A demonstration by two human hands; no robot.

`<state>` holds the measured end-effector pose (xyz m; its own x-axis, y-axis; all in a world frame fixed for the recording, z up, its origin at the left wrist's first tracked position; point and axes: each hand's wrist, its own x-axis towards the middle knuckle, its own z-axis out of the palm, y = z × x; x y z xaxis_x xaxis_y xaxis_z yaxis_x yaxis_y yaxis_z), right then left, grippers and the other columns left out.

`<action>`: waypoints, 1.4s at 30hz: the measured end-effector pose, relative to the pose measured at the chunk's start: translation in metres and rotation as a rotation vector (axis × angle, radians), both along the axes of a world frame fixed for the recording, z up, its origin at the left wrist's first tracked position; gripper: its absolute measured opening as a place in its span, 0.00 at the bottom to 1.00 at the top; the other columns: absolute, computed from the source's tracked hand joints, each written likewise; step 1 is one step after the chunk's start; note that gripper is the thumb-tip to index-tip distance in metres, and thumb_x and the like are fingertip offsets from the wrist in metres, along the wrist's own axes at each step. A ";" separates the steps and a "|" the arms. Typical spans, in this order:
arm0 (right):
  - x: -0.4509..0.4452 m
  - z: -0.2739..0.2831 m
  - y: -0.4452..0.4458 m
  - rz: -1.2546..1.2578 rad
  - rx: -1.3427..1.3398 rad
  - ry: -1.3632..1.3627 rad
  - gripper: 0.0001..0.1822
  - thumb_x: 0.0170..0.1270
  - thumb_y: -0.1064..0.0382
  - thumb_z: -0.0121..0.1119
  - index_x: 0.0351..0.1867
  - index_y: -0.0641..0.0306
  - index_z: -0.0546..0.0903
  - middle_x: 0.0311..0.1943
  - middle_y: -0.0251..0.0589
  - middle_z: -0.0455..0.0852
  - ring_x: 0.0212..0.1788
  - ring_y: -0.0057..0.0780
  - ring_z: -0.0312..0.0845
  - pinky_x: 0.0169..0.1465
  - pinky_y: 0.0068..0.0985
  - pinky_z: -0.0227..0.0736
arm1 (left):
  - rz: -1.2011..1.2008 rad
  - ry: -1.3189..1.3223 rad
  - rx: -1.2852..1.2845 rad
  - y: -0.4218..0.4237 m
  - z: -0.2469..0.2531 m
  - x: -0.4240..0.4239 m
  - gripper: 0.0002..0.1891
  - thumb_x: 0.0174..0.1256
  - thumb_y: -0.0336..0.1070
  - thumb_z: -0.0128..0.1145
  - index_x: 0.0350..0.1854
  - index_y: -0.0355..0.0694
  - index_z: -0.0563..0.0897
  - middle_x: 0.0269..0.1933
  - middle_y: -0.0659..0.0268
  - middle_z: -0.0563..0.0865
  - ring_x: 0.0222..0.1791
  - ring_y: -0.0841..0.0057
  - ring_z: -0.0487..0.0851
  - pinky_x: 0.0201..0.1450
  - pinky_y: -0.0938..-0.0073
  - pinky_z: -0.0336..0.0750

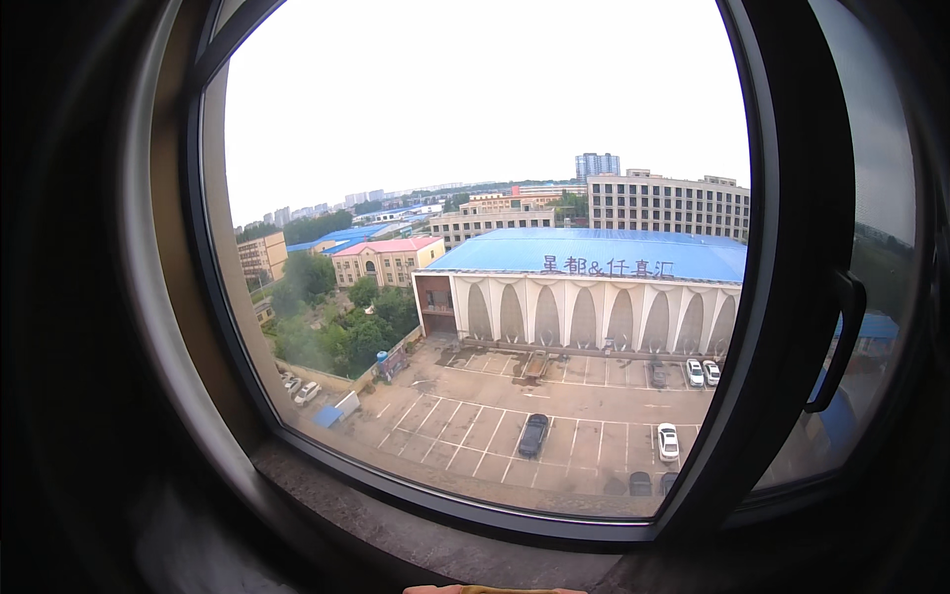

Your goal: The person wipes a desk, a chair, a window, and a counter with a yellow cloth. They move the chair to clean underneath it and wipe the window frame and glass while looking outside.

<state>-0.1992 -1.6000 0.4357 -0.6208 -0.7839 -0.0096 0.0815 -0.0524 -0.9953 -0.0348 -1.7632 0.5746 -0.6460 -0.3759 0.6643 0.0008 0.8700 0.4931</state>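
At the very bottom edge of the view, a sliver of skin that looks like part of my left hand [432, 589] shows beside a thin yellow-brown edge of some object [508, 590]. A smaller sliver, apparently of my right hand [570, 592], lies at the other end of that edge. Too little is in view to tell what the object is or how the fingers sit on it. Before me is a window pane in a dark frame [460, 516], with a stone-like sill [386, 531] below it.
A dark window handle [846, 341] is on the right of the frame. Through the glass, far below, lie a parking lot [475, 416] with a dark car [533, 435] and several others, a blue-roofed building [594, 249] bearing writing, and trees [364, 334].
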 end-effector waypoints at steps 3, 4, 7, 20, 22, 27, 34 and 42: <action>-0.014 -0.009 0.004 -0.164 -0.111 -0.203 0.08 0.77 0.64 0.59 0.45 0.67 0.85 0.23 0.32 0.82 0.20 0.20 0.75 0.24 0.20 0.70 | -0.078 0.010 -0.034 0.005 -0.002 -0.031 0.08 0.65 0.36 0.70 0.31 0.38 0.86 0.22 0.55 0.81 0.20 0.54 0.79 0.25 0.59 0.71; -0.018 0.001 0.007 -0.218 -0.173 -0.276 0.08 0.77 0.63 0.59 0.47 0.66 0.84 0.24 0.33 0.82 0.21 0.21 0.77 0.24 0.21 0.73 | -0.143 0.018 -0.064 0.004 -0.006 -0.041 0.07 0.66 0.35 0.70 0.32 0.39 0.85 0.22 0.55 0.79 0.19 0.54 0.78 0.24 0.59 0.71; -0.032 0.009 0.007 -0.398 -0.270 -0.386 0.12 0.79 0.56 0.59 0.51 0.63 0.82 0.25 0.35 0.85 0.24 0.23 0.83 0.24 0.22 0.77 | -0.130 -0.066 0.159 0.009 -0.014 -0.065 0.08 0.67 0.36 0.69 0.34 0.40 0.84 0.21 0.54 0.78 0.19 0.54 0.77 0.24 0.59 0.70; -0.075 0.109 0.020 -0.974 -0.259 0.984 0.12 0.80 0.60 0.56 0.50 0.67 0.82 0.35 0.43 0.87 0.36 0.34 0.85 0.43 0.30 0.80 | -0.287 0.034 0.171 -0.036 0.006 -0.086 0.08 0.63 0.31 0.69 0.29 0.39 0.81 0.21 0.59 0.78 0.19 0.63 0.79 0.24 0.66 0.72; -0.088 0.145 0.039 -0.908 -0.195 1.264 0.11 0.78 0.61 0.58 0.48 0.68 0.84 0.37 0.47 0.89 0.36 0.39 0.86 0.44 0.32 0.80 | -0.280 0.112 0.007 -0.059 0.009 -0.085 0.08 0.58 0.29 0.69 0.29 0.41 0.81 0.21 0.61 0.77 0.19 0.63 0.78 0.24 0.66 0.72; -0.096 0.230 0.075 -1.108 0.075 1.555 0.07 0.73 0.66 0.56 0.49 0.61 0.81 0.41 0.41 0.85 0.42 0.41 0.84 0.50 0.31 0.77 | -0.163 0.102 -0.354 -0.143 0.060 -0.012 0.11 0.49 0.38 0.72 0.31 0.43 0.82 0.23 0.63 0.78 0.23 0.61 0.79 0.28 0.63 0.74; -0.104 0.377 0.163 -1.148 -0.040 1.605 0.17 0.83 0.60 0.42 0.64 0.58 0.76 0.58 0.37 0.81 0.63 0.29 0.77 0.67 0.34 0.70 | 0.137 0.293 -0.658 -0.242 0.153 0.057 0.13 0.52 0.46 0.66 0.25 0.44 0.76 0.20 0.68 0.75 0.21 0.67 0.77 0.34 0.69 0.70; -0.144 0.426 0.067 -1.177 0.025 1.854 0.08 0.80 0.64 0.55 0.55 0.59 0.80 0.48 0.43 0.89 0.52 0.37 0.88 0.57 0.32 0.82 | 0.091 0.506 -0.541 -0.214 0.190 -0.029 0.33 0.47 0.30 0.69 0.59 0.38 0.72 0.60 0.53 0.76 0.66 0.55 0.74 0.74 0.55 0.65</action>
